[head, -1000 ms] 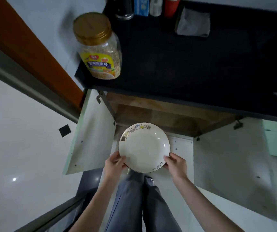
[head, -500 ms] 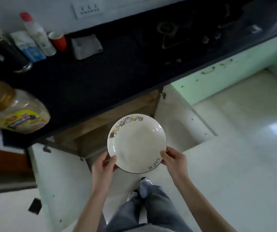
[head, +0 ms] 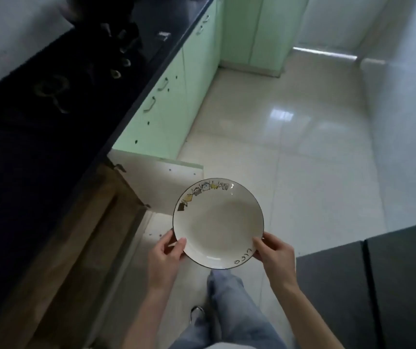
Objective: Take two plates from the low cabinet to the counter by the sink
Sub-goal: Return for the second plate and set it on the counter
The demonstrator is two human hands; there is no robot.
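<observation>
While both hands gripped it, a white plate (head: 218, 224) was held level in the air over the pale tiled floor (head: 302, 152), seen from the head camera looking down. The left hand (head: 166, 258) clamped the plate's near-left rim, thumb lying on the upper surface and fingers underneath. The right hand (head: 275, 255) clamped the near-right rim in the same way, beside small dark lettering on the rim. Small cartoon figures ran along the rim farthest from the hands. Whether a second plate sat beneath it could not be told. To the left of the left hand stood the open low cabinet (head: 81, 238), its white door (head: 161, 185) swung out just beyond the plate. Above it ran a black counter (head: 51, 127). Pale green cabinet fronts (head: 171, 96) stretched farther ahead. Below the hands were legs in grey-blue trousers (head: 227, 311).
</observation>
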